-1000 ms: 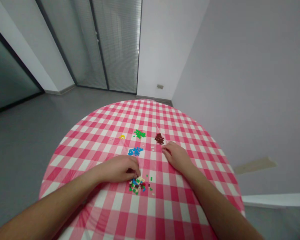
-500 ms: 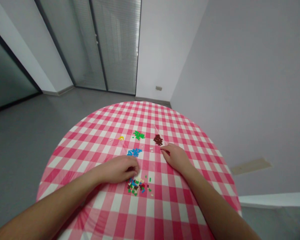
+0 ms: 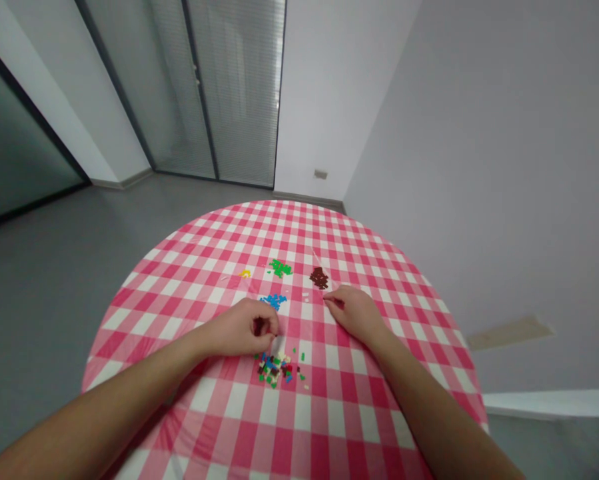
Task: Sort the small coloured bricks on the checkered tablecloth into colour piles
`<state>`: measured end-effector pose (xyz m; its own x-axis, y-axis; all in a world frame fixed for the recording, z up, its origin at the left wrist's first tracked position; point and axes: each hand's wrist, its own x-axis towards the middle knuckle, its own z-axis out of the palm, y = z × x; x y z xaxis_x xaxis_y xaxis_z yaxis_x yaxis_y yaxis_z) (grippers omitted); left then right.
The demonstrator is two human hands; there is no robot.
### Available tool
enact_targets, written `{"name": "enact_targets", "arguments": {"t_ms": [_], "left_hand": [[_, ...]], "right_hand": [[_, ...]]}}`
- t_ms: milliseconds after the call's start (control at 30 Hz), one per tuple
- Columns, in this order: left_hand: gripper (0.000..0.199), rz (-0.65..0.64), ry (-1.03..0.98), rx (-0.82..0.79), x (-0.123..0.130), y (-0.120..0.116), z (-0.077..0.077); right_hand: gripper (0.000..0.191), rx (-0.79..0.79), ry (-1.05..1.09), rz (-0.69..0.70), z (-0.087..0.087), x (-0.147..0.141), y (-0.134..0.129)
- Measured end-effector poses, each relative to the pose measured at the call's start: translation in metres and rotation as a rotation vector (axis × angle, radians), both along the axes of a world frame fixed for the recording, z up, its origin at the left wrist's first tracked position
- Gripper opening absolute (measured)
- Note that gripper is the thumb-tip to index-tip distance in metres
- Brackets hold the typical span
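Note:
My left hand (image 3: 244, 328) hangs with curled fingers over the pink-and-white gingham tablecloth (image 3: 179, 300), between a mixed heap of tiny coloured bricks (image 3: 274, 370) and a blue brick pile (image 3: 275, 301). Whether it pinches a brick is hidden. My right hand (image 3: 354, 313) rests on the cloth, its fingertips drawn together close to a dark brown brick pile (image 3: 319, 277). Farther out lie a green brick pile (image 3: 280, 268) and a few yellow pieces (image 3: 245, 273).
The round table's far edge gives way to a grey floor. Glass doors with blinds stand beyond it, and a pale wall runs along the right. Both my forearms reach across the near part of the cloth.
My left hand has risen and moved farther out from the mixed heap, now covering part of the blue pile. My right hand has barely moved.

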<state>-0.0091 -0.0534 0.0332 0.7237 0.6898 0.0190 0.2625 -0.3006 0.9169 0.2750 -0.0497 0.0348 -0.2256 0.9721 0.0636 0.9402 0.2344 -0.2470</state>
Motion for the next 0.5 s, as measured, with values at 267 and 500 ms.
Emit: {"name": "enact_targets", "arguments": {"t_ms": [267,500], "left_hand": [[0.014,0.106,-0.09,-0.039,0.001,0.002,-0.003],[0.011,0.124,-0.124,-0.039,0.001,0.003,-0.004]], "right_hand": [[0.021,0.013,0.03,-0.039,-0.002,-0.001,0.004],[0.023,0.041,-0.005,-0.171,-0.004,-0.003,0.011]]}}
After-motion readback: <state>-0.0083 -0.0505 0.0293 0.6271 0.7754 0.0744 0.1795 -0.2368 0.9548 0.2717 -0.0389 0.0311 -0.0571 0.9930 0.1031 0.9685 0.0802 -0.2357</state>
